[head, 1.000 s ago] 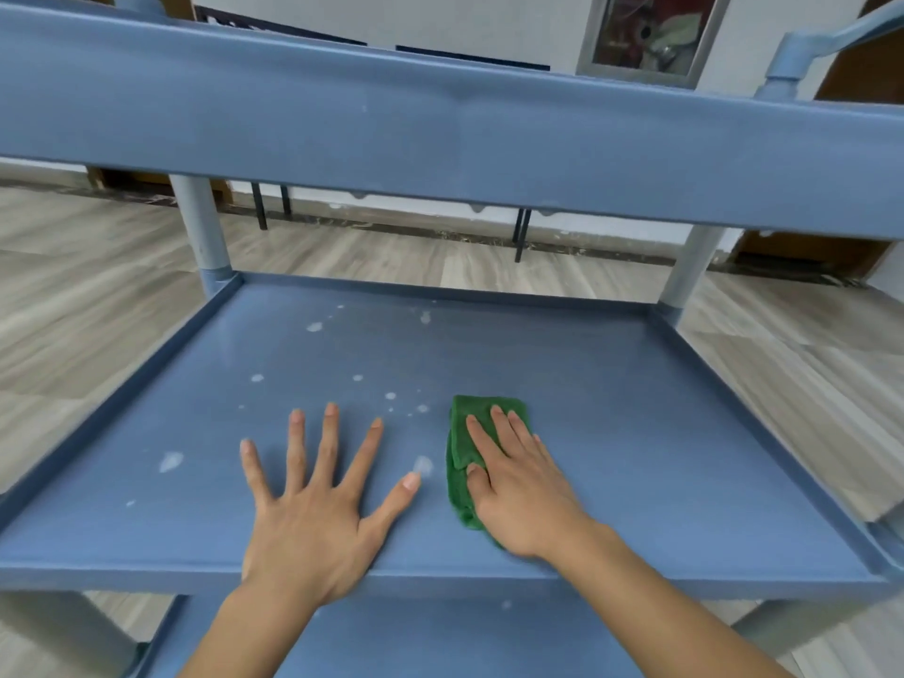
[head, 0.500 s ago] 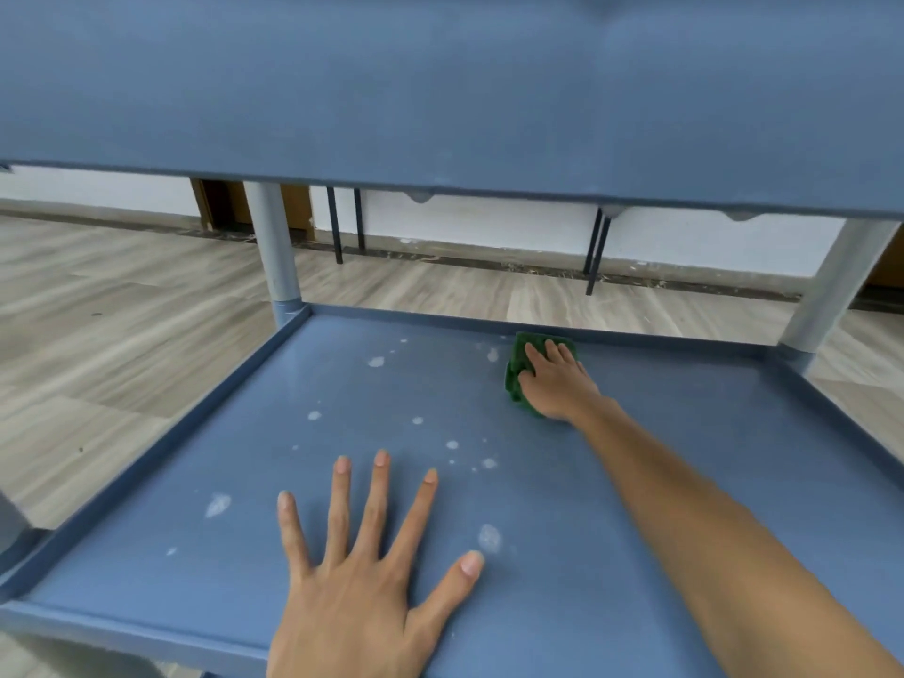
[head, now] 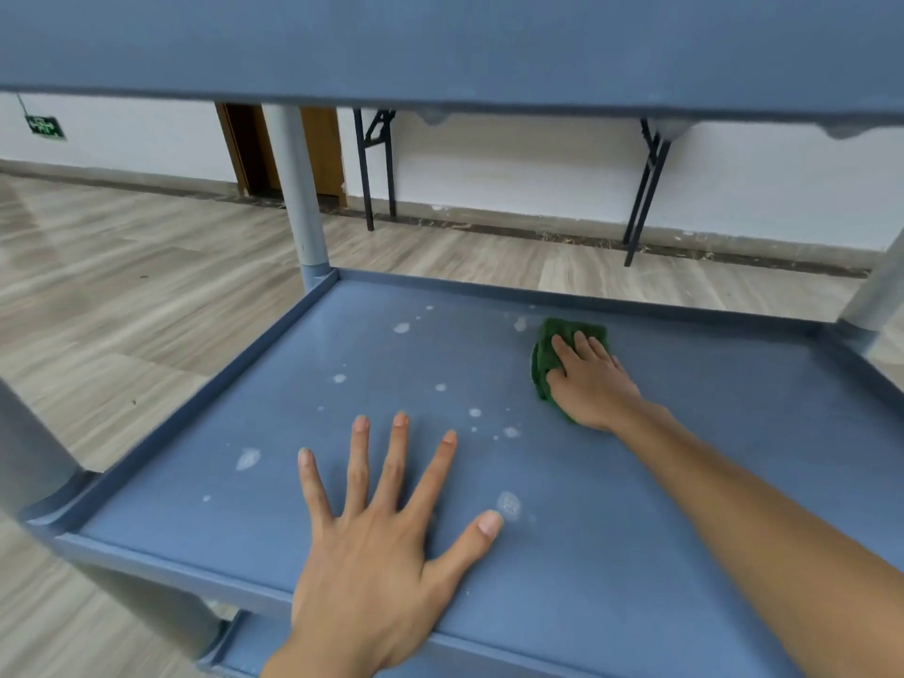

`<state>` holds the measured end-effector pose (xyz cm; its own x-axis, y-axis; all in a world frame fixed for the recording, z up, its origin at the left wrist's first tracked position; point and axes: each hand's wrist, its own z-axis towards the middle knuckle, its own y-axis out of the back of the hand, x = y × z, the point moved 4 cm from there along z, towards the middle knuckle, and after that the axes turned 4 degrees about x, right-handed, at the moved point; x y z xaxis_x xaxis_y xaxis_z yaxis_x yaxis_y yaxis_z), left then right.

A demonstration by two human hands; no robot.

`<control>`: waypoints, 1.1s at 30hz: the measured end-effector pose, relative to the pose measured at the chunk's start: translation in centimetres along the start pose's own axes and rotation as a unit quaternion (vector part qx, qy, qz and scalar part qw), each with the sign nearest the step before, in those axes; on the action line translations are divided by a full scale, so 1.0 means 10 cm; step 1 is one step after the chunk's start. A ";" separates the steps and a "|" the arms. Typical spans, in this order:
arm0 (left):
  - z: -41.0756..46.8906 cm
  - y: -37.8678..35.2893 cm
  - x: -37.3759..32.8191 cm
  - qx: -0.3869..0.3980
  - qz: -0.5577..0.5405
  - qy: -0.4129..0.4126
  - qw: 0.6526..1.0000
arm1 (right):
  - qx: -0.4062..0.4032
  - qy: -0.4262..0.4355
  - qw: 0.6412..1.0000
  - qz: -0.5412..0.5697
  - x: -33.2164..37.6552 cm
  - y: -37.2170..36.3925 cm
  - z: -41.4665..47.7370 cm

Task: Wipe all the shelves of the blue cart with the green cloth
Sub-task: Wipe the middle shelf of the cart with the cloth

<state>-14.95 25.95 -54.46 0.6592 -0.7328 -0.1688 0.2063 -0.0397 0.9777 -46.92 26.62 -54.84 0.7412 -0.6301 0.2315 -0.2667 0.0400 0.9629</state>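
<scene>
Green cloth [head: 548, 357] sits at one o'clock on the shelf [head: 709, 482], flat under my right hand [head: 589, 384]; left hand [head: 376, 540] lies splayed, empty. I should sweep toward the white spots [head: 508, 504] at eleven, pressing evenly.

Left hand [head: 376, 545] splayed flat; right hand [head: 589, 384] palm-down, arm extended.

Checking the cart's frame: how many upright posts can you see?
3: one at the far left corner, one at the far right corner, one at the near left. A fourth may be out of view.
</scene>
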 end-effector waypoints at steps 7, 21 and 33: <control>-0.01 -0.01 -0.01 0.029 0.029 0.001 0.999 | -0.005 0.069 0.997 -0.014 0.20 -0.33 -1.80; -0.01 -0.03 -0.01 -0.006 0.006 0.000 1.000 | -0.021 0.082 0.996 -0.035 0.31 -0.28 -1.68; 0.01 0.01 -0.04 -0.023 -0.010 -0.004 1.000 | -0.012 -0.006 1.000 0.013 0.34 0.06 0.61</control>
<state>-15.25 26.16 -54.32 0.6497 -0.7370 -0.1866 0.2528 -0.0221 0.9673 -48.29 19.75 -54.32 0.7264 -0.6382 0.2551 -0.2707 0.0755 0.9597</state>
